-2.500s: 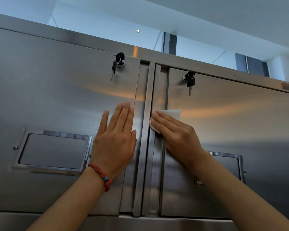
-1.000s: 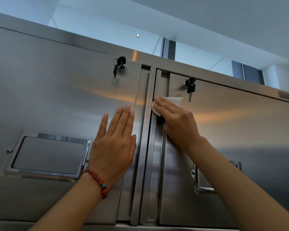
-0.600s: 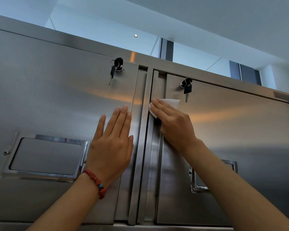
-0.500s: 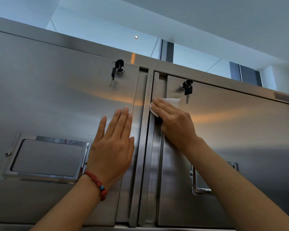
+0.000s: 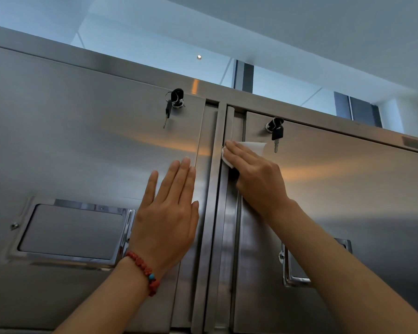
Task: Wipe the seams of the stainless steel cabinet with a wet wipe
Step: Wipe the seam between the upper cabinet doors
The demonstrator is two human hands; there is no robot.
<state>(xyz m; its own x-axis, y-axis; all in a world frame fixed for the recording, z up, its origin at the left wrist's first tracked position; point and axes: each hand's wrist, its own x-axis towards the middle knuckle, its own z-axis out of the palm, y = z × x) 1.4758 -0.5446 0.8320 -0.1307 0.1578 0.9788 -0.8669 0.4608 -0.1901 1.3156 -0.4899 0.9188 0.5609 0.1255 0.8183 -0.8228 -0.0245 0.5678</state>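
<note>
Steel cabinet [image 5: 82,145], right hand [image 5: 256,174] pressing wipe [image 5: 256,147]

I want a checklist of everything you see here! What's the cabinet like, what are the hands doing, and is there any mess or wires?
Surface: stainless steel cabinet, two closed doors, vertical seam between them.
Job's things: white wet wipe pressed against the upper seam, beside the right door's edge.
Clutter: nothing seen.
Hands: left hand flat on the left door, fingers straight; right hand presses the wipe with straight fingers.
Cables: nothing seen.
Surroundings: left key and right key hang from the door locks; recessed handle on the left door; red bead bracelet on the left wrist; ceiling above.
</note>
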